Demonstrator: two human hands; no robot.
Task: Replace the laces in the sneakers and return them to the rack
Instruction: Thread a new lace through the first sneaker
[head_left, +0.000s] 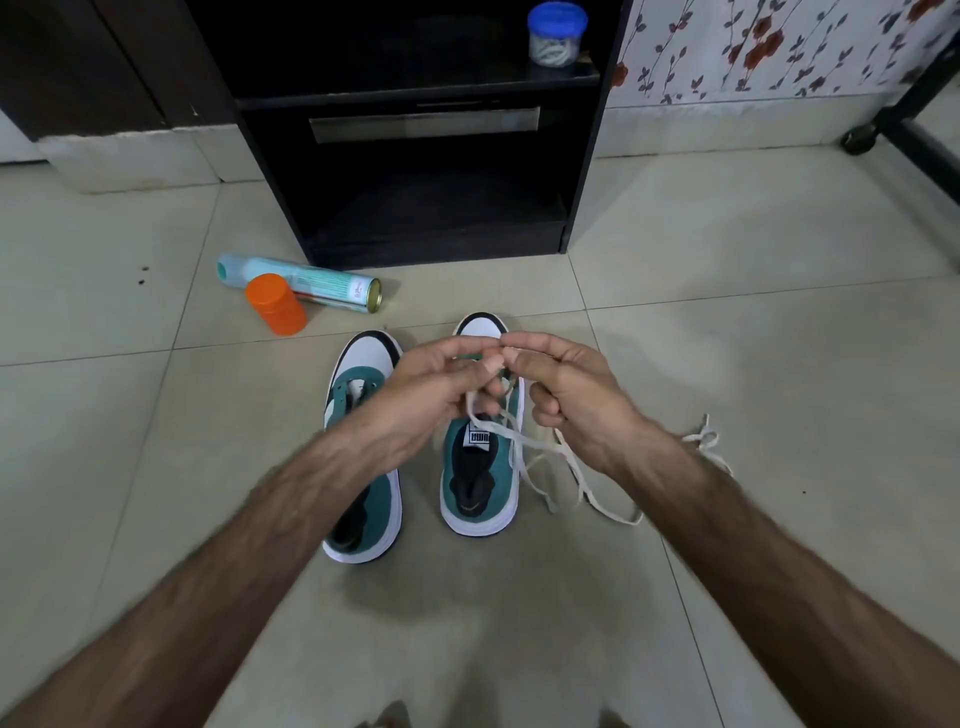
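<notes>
In the head view, our left hand (441, 387) and right hand (563, 389) meet above the right sneaker (480, 467) and hide its eyelet rows and most of its toe; we cannot tell whether the lace (540, 457) passes through any eyelet. Both hands have curled fingers: the left pinches the lace between thumb and fingertips, and the right pinches the same lace at its fingertips, the two grips touching or nearly so. The lace is flat and off-white; it hangs from the hands across the right sneaker's tongue and trails onto the tiled floor (727, 338) to the right, where a further knotted piece of lace (704, 441) lies partly behind our right forearm. The left sneaker (363, 395) stands beside its mate, unlaced, teal with a white toe and black trim, its heel partly covered by our left forearm. Beyond the sneakers lie a spray can (306, 283) on its side and an orange-capped container (275, 304) touching it. The black rack (431, 208) stands behind, with a blue-lidded jar (556, 34) on an upper shelf.
</notes>
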